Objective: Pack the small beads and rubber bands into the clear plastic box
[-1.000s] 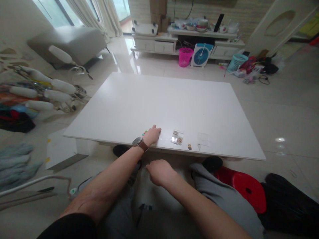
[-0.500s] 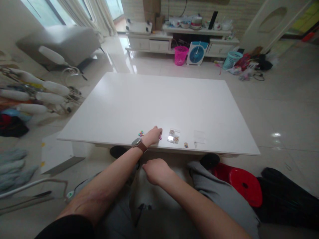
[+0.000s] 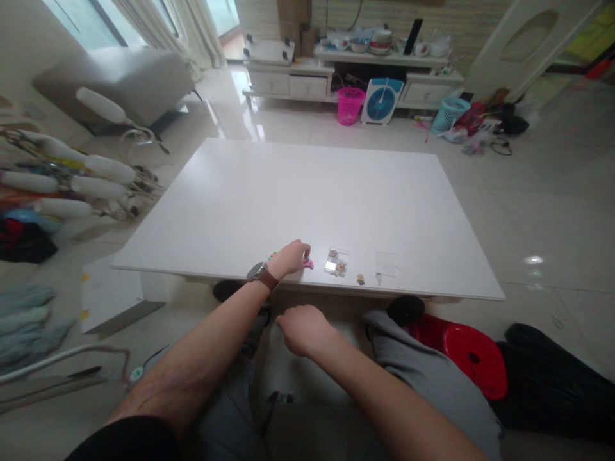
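Note:
My left hand (image 3: 291,257), with a watch (image 3: 259,271) on its wrist, is over the near edge of the white table (image 3: 307,198). Its fingers are bent down and closed beside a small pink piece (image 3: 308,264); whether they grip anything is hidden. Little coloured bits (image 3: 272,255) show partly behind this hand. Just to the right lies a clear plastic case (image 3: 337,262) with round items in it. Beyond that are a small yellow figure (image 3: 360,280), a small clear piece (image 3: 379,278) and a transparent sheet (image 3: 386,263). Below the table edge, my right hand (image 3: 303,330) is curled into a loose fist, its inside hidden.
A red stool (image 3: 473,358) is at the right, near my knee. White lamp arms (image 3: 103,169) crowd the left side. Across the floor are a pink basket (image 3: 350,106), a blue fan (image 3: 382,102) and a low cabinet (image 3: 307,85).
My left hand has moved slightly to the left, so more of the pink piece shows and the coloured bits are more covered. My right hand has stayed in place.

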`<action>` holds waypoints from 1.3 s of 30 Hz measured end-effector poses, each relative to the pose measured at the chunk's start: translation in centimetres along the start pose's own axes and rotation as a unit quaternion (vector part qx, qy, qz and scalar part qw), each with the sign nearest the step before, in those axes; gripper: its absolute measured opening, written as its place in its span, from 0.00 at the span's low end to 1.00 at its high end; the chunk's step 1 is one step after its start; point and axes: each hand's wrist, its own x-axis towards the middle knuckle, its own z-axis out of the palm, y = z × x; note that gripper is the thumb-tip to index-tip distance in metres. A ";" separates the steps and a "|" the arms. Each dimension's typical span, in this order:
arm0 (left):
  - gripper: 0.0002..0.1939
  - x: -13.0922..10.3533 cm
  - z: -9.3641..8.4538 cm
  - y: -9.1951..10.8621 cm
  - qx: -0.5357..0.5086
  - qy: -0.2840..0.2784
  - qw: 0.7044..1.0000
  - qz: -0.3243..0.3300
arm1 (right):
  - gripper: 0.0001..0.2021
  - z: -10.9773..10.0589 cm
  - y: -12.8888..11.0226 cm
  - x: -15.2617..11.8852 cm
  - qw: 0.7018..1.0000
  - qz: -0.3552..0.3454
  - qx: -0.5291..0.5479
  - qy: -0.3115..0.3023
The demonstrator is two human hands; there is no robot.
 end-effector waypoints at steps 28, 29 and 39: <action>0.06 -0.2 1.3 1.3 -0.010 0.004 1.000 0.025 | 0.13 0.2 0.2 0.1 1.000 -0.005 0.010 0.001; 0.05 -0.2 1.3 1.2 -0.011 0.005 1.000 0.027 | 0.13 0.1 0.4 0.1 1.000 -0.004 0.011 0.001; 0.06 0.2 -1.9 0.7 -0.006 0.041 0.999 0.033 | 0.16 -2.8 6.7 0.6 0.989 0.133 0.000 0.064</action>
